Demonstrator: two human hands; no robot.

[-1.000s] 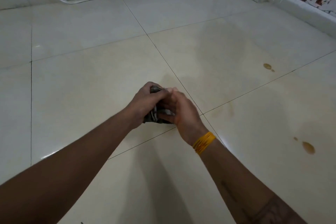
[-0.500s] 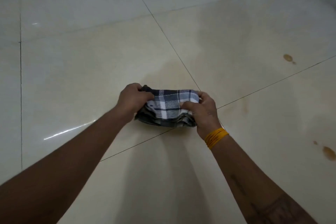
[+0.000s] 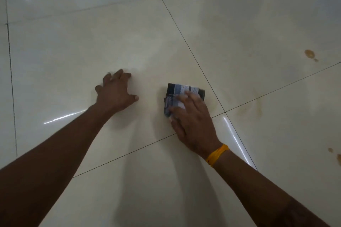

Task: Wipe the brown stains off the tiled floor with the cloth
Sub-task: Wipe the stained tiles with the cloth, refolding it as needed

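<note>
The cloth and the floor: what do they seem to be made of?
The cloth: apparently woven fabric, matte, folded, with a dark and white check pattern. The floor: seemingly glazed ceramic or similar tile, cream and glossy; it reflects streaks of light, and thin dark joints separate the tiles.

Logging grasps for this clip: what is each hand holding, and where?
Right hand presses the folded cloth flat from above, fingers on top. Left hand rests on the floor.

Where we've got everything on the floor (image 3: 73, 51)

Our left hand (image 3: 115, 93) sits left of the cloth (image 3: 181, 91), our right hand (image 3: 191, 123) lies on it, stains (image 3: 310, 54) well off right.
</note>
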